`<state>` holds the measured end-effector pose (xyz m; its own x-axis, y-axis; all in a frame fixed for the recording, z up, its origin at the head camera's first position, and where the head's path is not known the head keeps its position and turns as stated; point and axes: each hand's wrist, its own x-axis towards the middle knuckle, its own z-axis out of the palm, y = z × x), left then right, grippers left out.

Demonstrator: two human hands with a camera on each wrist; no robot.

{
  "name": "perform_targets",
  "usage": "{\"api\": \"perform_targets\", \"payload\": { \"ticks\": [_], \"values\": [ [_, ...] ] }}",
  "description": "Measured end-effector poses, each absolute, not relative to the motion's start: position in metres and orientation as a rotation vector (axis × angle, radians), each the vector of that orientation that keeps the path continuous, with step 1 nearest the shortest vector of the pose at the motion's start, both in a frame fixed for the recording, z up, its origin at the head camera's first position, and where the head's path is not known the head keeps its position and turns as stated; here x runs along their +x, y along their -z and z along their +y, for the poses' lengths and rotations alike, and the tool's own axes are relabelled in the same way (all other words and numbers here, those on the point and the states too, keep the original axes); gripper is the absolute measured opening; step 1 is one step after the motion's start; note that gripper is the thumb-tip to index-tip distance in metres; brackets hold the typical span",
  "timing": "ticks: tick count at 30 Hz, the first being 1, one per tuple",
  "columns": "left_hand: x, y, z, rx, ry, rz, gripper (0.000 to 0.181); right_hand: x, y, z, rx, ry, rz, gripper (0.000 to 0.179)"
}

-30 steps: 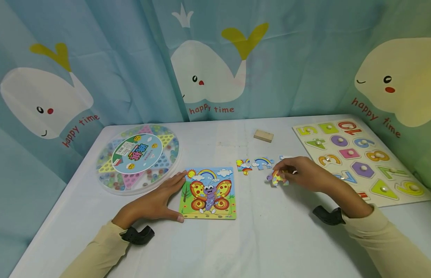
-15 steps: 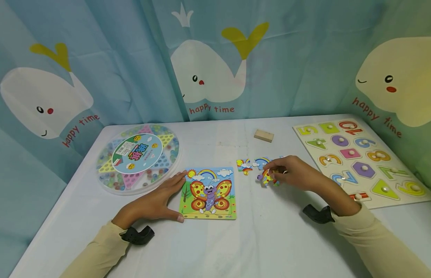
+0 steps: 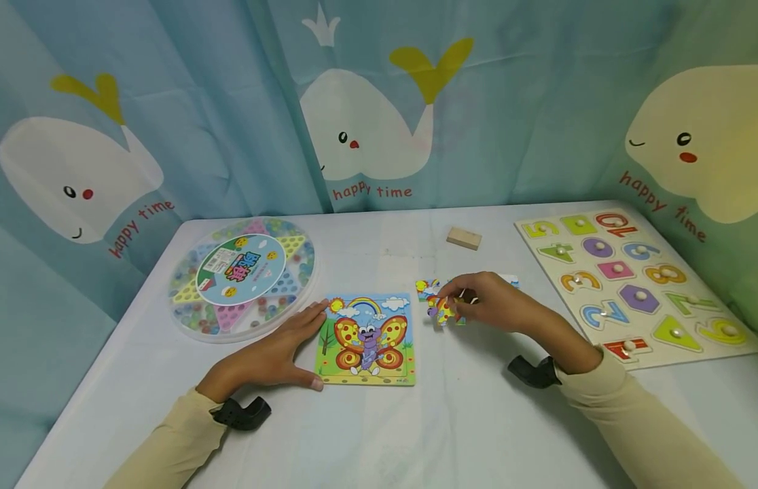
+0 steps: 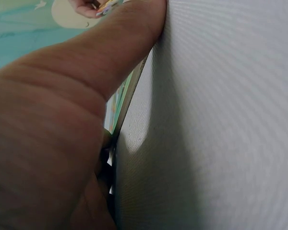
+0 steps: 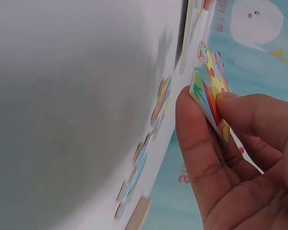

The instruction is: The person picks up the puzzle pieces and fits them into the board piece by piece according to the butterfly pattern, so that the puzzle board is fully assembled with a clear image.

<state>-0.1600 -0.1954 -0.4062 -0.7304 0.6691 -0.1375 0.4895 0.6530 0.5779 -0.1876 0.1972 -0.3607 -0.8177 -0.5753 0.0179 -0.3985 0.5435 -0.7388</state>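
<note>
A square jigsaw board (image 3: 367, 339) with a smiling butterfly picture lies flat on the table. My left hand (image 3: 275, 356) rests along its left side, fingers extended, thumb at the near left corner. In the left wrist view the thumb (image 4: 120, 52) covers most of the board's edge. To the right of the board, my right hand (image 3: 492, 302) pinches a jigsaw piece (image 3: 443, 311) with yellow, red-dotted wing print between thumb and fingers. The right wrist view shows this piece (image 5: 211, 76) tilted up off the table. Beyond it lies a loose sun-and-rainbow piece (image 3: 423, 288); another pale piece (image 3: 510, 279) is partly hidden behind the hand.
A small wooden block (image 3: 464, 238) lies farther back. On the left is a round clear-lidded marble game (image 3: 241, 278) with star-pattern colours. A number-and-shape peg board (image 3: 636, 292) occupies the right side. A whale-print curtain (image 3: 232, 102) hangs behind the white table.
My right hand has carried the wing-print piece leftward, closer to the board, and now covers the rainbow piece behind it. The left hand and the board have stayed put.
</note>
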Motion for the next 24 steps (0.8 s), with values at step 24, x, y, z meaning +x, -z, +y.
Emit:
{"api": "perform_targets", "payload": {
  "ticks": [24],
  "values": [
    [-0.159, 0.405, -0.196, 0.942, -0.739, 2.536, 0.118, -0.184, 0.362, 0.148, -0.888, 1.159, 2.520, 0.015]
  ]
}}
